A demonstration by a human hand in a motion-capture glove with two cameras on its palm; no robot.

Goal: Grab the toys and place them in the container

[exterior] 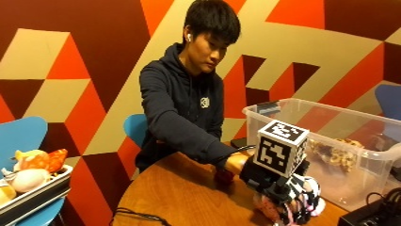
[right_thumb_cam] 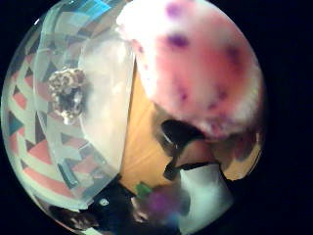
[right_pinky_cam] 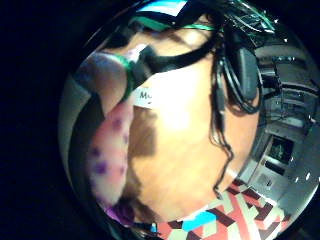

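So the container sits on the table at the far side from the camera's left — one toy is already lying inside it. The gloved right hand is over the table just in front of the container, with a plush toy against the palm. Well off to the left, a tray of more toys rests on a chair beside the table.

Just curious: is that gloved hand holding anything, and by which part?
Yes: the right hand holds a pink, purple-spotted plush toy; which part cannot be told.
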